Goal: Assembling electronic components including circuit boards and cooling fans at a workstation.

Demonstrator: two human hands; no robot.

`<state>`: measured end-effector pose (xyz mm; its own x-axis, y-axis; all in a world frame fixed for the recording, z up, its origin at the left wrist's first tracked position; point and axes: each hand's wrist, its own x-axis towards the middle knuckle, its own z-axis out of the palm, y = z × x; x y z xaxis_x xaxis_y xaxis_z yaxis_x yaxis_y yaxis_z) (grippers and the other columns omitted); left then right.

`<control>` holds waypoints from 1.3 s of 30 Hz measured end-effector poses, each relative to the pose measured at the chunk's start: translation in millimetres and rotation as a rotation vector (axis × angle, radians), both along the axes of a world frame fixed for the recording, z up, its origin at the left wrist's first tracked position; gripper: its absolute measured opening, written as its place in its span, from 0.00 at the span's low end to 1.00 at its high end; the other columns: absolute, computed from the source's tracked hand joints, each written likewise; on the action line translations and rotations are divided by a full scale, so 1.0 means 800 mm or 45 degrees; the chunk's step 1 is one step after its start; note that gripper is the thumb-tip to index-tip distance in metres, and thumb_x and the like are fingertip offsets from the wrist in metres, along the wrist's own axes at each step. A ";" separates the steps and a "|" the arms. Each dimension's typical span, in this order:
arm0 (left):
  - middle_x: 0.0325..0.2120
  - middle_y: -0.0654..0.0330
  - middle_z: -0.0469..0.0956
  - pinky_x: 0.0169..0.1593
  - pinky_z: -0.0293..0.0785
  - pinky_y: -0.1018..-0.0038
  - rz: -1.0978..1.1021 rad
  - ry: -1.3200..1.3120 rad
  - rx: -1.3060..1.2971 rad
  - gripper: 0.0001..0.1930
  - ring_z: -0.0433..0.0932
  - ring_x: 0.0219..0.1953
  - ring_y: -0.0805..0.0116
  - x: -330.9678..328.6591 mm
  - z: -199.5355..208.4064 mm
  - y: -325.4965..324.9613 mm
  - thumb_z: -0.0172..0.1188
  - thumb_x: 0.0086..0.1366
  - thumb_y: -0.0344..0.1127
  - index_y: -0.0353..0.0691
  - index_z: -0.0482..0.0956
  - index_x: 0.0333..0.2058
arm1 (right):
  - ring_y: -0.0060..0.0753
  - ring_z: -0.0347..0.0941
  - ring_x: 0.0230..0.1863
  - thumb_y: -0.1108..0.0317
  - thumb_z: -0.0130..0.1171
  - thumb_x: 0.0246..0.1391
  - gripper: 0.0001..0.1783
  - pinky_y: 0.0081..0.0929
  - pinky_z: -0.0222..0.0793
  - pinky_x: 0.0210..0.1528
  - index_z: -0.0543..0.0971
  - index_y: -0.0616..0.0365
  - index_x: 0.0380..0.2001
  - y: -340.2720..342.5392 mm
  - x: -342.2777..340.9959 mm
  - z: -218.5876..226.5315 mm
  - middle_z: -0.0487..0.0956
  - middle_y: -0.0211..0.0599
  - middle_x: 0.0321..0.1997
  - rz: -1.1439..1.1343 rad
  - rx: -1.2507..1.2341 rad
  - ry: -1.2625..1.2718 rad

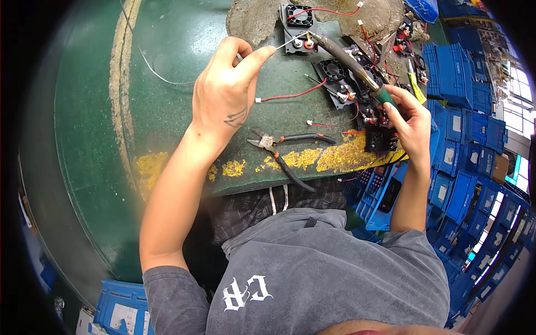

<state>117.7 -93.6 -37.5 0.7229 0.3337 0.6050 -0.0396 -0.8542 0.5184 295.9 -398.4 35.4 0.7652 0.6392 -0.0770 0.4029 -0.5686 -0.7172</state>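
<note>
My left hand (226, 86) pinches a thin strand of solder wire (289, 41), whose tail loops off to the far left. In my right hand (412, 121) is a soldering iron (352, 64), gripped by its green handle. The iron's tip and the wire's end meet at the screw terminals of a black plate with a small cooling fan (299, 17). A red lead with a white plug runs from that fan. Several similar fan plates (333, 69) with red leads lie in a cluster beneath and beside the iron.
Side cutters (269, 142) with black and orange handles lie near the green bench's (162, 111) worn yellow edge. A yellow-handled tool (414, 81) rests right of the fan plates. Blue bins (455, 72) are stacked along the right, and a blue crate (120, 304) stands at the lower left.
</note>
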 end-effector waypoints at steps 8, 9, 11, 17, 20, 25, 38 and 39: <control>0.34 0.59 0.75 0.33 0.79 0.67 0.001 -0.008 0.015 0.18 0.79 0.30 0.62 0.001 0.000 0.000 0.65 0.59 0.22 0.48 0.85 0.47 | 0.11 0.74 0.32 0.77 0.64 0.62 0.20 0.13 0.69 0.30 0.80 0.62 0.58 -0.001 0.005 -0.001 0.86 0.30 0.41 0.027 0.008 -0.060; 0.34 0.59 0.75 0.33 0.79 0.67 0.001 -0.009 0.014 0.18 0.79 0.30 0.62 0.002 -0.001 0.000 0.65 0.59 0.22 0.48 0.85 0.47 | 0.11 0.73 0.31 0.77 0.65 0.62 0.21 0.13 0.68 0.29 0.80 0.62 0.58 -0.001 0.006 0.000 0.85 0.30 0.40 0.036 0.009 -0.076; 0.34 0.59 0.75 0.33 0.80 0.67 -0.005 -0.015 0.009 0.18 0.79 0.31 0.62 0.003 -0.002 0.000 0.65 0.59 0.22 0.48 0.85 0.47 | 0.11 0.72 0.30 0.77 0.65 0.62 0.21 0.12 0.67 0.29 0.81 0.62 0.58 -0.002 0.007 -0.001 0.85 0.30 0.40 0.043 0.010 -0.091; 0.34 0.59 0.75 0.33 0.80 0.67 -0.009 0.010 0.003 0.18 0.80 0.31 0.61 0.002 -0.001 0.000 0.65 0.59 0.22 0.48 0.85 0.47 | 0.10 0.70 0.29 0.78 0.65 0.62 0.21 0.13 0.65 0.30 0.81 0.62 0.58 -0.001 0.008 -0.002 0.85 0.28 0.39 0.037 0.016 -0.095; 0.34 0.59 0.75 0.33 0.80 0.67 0.001 0.016 -0.002 0.18 0.80 0.31 0.61 0.000 0.000 -0.001 0.65 0.59 0.22 0.48 0.85 0.47 | 0.10 0.70 0.30 0.78 0.65 0.62 0.21 0.12 0.65 0.31 0.81 0.62 0.58 -0.001 0.009 -0.004 0.84 0.28 0.39 0.051 0.015 -0.127; 0.34 0.59 0.75 0.33 0.80 0.67 -0.006 0.015 0.003 0.19 0.79 0.30 0.61 0.001 0.000 -0.001 0.65 0.59 0.22 0.48 0.85 0.48 | 0.12 0.73 0.34 0.78 0.65 0.61 0.21 0.13 0.67 0.34 0.81 0.63 0.58 -0.001 0.009 0.000 0.85 0.29 0.40 0.050 -0.008 -0.117; 0.34 0.58 0.74 0.34 0.80 0.66 -0.022 0.021 -0.008 0.20 0.79 0.31 0.61 0.001 -0.001 -0.002 0.64 0.59 0.21 0.48 0.85 0.48 | 0.15 0.76 0.38 0.78 0.65 0.61 0.20 0.14 0.70 0.39 0.82 0.64 0.57 -0.001 0.010 -0.001 0.85 0.30 0.40 0.061 -0.007 -0.147; 0.34 0.58 0.74 0.34 0.80 0.66 -0.019 0.022 -0.007 0.20 0.79 0.31 0.61 0.001 -0.002 -0.001 0.64 0.59 0.21 0.48 0.85 0.48 | 0.15 0.76 0.38 0.78 0.65 0.61 0.20 0.14 0.70 0.39 0.82 0.64 0.57 -0.002 0.010 -0.002 0.84 0.30 0.40 0.058 -0.013 -0.139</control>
<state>118.5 -94.6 -38.8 0.7384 0.3259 0.5904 -0.0433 -0.8508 0.5238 304.0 -400.0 34.1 0.7397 0.6730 -0.0013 0.5039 -0.5551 -0.6618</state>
